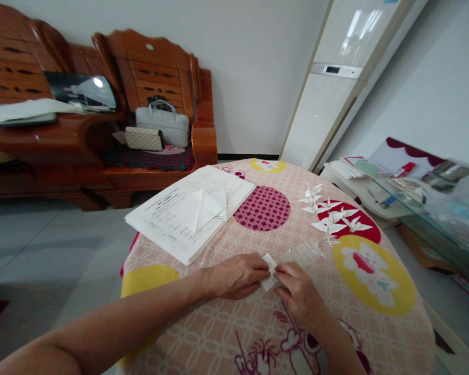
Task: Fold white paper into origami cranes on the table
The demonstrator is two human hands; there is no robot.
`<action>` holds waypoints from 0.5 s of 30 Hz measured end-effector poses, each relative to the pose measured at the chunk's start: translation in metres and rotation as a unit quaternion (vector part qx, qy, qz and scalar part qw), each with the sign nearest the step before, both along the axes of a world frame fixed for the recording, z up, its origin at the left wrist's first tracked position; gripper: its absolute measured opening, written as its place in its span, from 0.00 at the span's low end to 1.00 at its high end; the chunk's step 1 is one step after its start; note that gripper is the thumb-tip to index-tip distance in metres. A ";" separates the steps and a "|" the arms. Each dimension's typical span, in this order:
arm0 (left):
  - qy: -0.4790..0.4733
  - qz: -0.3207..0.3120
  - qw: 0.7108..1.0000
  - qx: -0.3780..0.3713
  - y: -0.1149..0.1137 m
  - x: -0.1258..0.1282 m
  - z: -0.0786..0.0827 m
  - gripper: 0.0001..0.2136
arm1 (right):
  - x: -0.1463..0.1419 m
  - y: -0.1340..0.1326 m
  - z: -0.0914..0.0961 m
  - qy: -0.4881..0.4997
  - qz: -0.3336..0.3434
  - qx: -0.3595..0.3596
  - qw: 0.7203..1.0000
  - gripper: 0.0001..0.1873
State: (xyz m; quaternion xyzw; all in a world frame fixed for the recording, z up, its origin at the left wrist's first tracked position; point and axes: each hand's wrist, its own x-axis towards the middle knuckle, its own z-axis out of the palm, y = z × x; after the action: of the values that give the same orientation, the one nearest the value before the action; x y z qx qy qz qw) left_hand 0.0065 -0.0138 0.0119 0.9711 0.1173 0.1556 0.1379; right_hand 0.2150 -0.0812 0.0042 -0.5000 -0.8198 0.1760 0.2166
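A small folded piece of white paper (268, 282) lies at the middle of the round table, between my two hands. My left hand (236, 275) presses its fingers together on the paper's left side. From the right, my right hand (303, 291) pinches the paper's edge between thumb and fingers. Just beyond the right hand is a pale, partly see-through strip (303, 254), its kind unclear. Several white origami cranes (332, 225) stand in a cluster at the right. Loose creased paper (197, 212) rests on a stack of printed sheets (168, 237) to the left.
A patterned cloth covers the round table (219, 333). Behind it stand a carved wooden chair (156, 73) with bags on the seat and a tall white air conditioner (320, 99). At the right, a glass-topped side table (426, 208) holds papers and plastic bags.
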 end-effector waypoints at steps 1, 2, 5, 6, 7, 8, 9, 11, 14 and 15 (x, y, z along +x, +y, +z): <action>-0.003 -0.005 1.000 0.007 0.002 0.001 0.000 0.04 | 0.000 0.000 0.000 0.002 -0.003 0.000 1.000 0.12; -0.007 -0.012 1.000 0.018 0.003 0.002 0.000 0.04 | 0.000 0.001 0.000 0.003 -0.006 0.000 1.000 0.11; -0.022 -0.036 0.997 0.057 0.009 0.004 -0.001 0.03 | -0.001 0.002 0.000 0.008 -0.005 -0.001 1.000 0.10; -0.024 -0.045 0.996 0.069 0.010 0.004 -0.001 0.04 | -0.001 0.003 0.001 0.011 -0.004 -0.002 1.000 0.10; -0.022 -0.054 0.995 0.080 0.012 0.004 -0.001 0.05 | -0.001 0.003 0.001 0.014 -0.003 -0.003 1.000 0.10; -0.018 -0.062 0.994 0.089 0.013 0.003 -0.002 0.06 | -0.001 0.004 0.001 0.017 -0.003 -0.005 1.000 0.10; -0.013 -0.068 0.993 0.096 0.013 0.003 -0.002 0.07 | 0.000 0.004 0.001 0.021 -0.004 -0.007 1.000 0.10; -0.008 -0.072 0.992 0.101 0.013 0.003 -0.002 0.08 | 0.002 0.004 0.002 0.024 -0.003 -0.013 1.000 0.11; -0.023 -0.054 0.995 0.078 0.011 0.005 -0.004 0.09 | 0.004 0.002 0.005 0.026 0.005 -0.016 1.000 0.12; -0.030 -0.044 0.997 0.059 0.010 0.006 -0.005 0.09 | 0.005 0.001 0.005 0.028 0.010 -0.015 0.999 0.12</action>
State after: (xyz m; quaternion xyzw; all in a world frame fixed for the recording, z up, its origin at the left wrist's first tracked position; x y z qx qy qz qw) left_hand 0.0125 -0.0035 0.0070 0.9767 0.0606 0.1849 0.0910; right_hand 0.2199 -0.0797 0.0096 -0.4903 -0.8155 0.2044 0.2299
